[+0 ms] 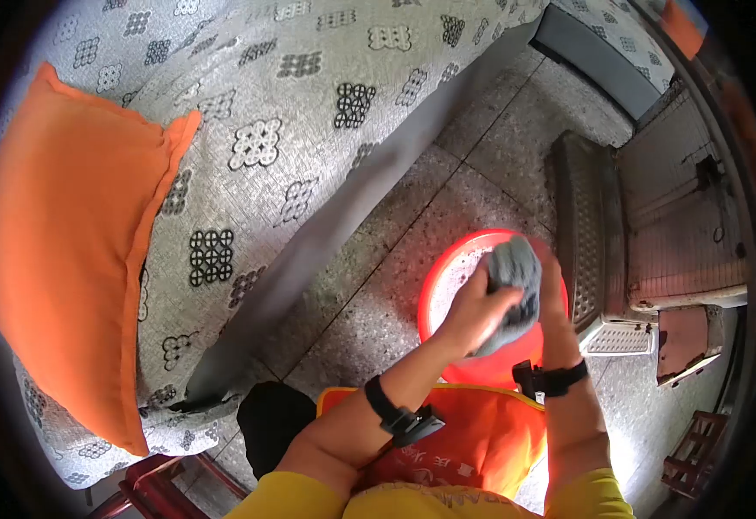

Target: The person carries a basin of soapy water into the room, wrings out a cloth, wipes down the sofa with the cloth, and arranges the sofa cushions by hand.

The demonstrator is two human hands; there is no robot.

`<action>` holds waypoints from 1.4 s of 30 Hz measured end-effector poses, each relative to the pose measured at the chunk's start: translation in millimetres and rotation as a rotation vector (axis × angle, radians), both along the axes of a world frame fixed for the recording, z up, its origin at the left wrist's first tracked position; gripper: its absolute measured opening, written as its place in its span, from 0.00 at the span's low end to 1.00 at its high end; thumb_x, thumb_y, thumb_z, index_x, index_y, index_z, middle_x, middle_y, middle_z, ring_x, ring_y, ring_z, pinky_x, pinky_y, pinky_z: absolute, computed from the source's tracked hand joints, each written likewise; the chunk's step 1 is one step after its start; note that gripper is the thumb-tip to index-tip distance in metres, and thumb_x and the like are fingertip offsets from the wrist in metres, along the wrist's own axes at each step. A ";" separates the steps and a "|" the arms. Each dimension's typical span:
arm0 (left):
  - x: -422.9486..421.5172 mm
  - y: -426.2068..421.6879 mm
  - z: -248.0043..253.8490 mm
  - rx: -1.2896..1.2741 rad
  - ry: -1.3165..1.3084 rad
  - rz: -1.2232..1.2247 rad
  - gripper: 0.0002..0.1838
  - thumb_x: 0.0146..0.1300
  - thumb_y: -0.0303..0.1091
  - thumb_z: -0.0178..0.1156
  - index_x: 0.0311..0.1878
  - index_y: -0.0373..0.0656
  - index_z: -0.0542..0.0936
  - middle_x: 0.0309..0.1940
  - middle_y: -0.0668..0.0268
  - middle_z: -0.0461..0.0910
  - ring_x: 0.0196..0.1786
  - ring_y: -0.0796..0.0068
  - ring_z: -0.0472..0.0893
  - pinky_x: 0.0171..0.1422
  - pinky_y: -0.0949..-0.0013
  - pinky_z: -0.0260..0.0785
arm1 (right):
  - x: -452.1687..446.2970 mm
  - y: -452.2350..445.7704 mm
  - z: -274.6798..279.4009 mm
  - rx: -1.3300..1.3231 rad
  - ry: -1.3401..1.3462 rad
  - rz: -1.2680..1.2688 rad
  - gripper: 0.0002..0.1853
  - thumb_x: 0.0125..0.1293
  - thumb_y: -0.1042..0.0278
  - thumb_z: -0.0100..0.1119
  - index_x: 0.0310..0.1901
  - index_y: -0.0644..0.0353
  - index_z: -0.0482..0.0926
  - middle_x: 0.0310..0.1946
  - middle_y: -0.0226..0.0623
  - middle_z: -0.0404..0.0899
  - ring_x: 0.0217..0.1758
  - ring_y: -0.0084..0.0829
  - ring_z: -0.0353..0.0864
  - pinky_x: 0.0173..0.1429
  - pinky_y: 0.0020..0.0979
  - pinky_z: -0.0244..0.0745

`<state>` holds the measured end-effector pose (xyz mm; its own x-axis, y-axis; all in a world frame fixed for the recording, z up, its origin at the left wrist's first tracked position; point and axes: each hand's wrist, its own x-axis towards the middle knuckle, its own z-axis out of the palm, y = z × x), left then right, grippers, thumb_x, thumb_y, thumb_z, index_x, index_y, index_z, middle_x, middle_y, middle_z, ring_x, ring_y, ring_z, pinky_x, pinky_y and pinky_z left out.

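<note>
A bunched grey-green cloth (516, 268) is gripped between my two hands above a red basin (430, 290). The basin stands on the floor and holds whitish, foamy liquid. My left hand (475, 313) presses on the cloth's near left side, thumb across it and fingers closed. On the cloth's far right side is my right hand (549, 275), closed around it, its fingers mostly hidden and slightly blurred. Both wrists wear black straps.
To the left, a patterned sofa (300, 112) carries an orange cushion (75, 259). A dark plastic stool (581, 225) and a worn cabinet (681, 208) stand at the right. Wooden stools sit at lower left (157, 489) and lower right (694, 454). The floor (369, 285) is speckled tile.
</note>
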<state>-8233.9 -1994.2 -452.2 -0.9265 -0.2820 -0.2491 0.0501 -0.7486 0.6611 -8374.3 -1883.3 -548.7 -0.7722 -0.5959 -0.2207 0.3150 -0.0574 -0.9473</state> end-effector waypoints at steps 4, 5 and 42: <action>14.9 -19.0 16.1 -1.404 -0.306 0.199 0.28 0.51 0.50 0.57 0.48 0.35 0.72 0.49 0.54 0.66 0.54 0.52 0.62 0.57 0.55 0.57 | 91.6 -60.0 73.3 -1.030 -0.696 0.541 0.25 0.67 0.49 0.37 0.56 0.59 0.68 0.52 0.42 0.72 0.54 0.34 0.70 0.59 0.32 0.65; 19.2 -31.7 16.1 -1.345 -0.270 0.271 0.26 0.52 0.49 0.57 0.44 0.35 0.73 0.46 0.55 0.66 0.50 0.53 0.64 0.55 0.55 0.59 | 104.7 -56.3 72.5 -0.849 -0.943 0.251 0.26 0.66 0.48 0.40 0.58 0.58 0.65 0.55 0.41 0.69 0.56 0.33 0.69 0.60 0.32 0.64; 122.8 -224.7 73.2 -1.726 0.049 0.341 0.09 0.56 0.27 0.44 0.36 0.32 0.69 0.24 0.62 0.65 0.23 0.76 0.62 0.29 0.74 0.54 | 45.0 -313.7 -49.7 0.218 0.288 -0.939 0.05 0.60 0.72 0.53 0.35 0.63 0.71 0.32 0.50 0.74 0.36 0.50 0.74 0.41 0.41 0.69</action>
<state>-8111.1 -2218.9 -378.9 -0.7719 -0.3353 0.5401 0.0832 0.7890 0.6087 -8329.3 -2197.0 -598.3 -0.9498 0.3124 0.0170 -0.0115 0.0193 -0.9997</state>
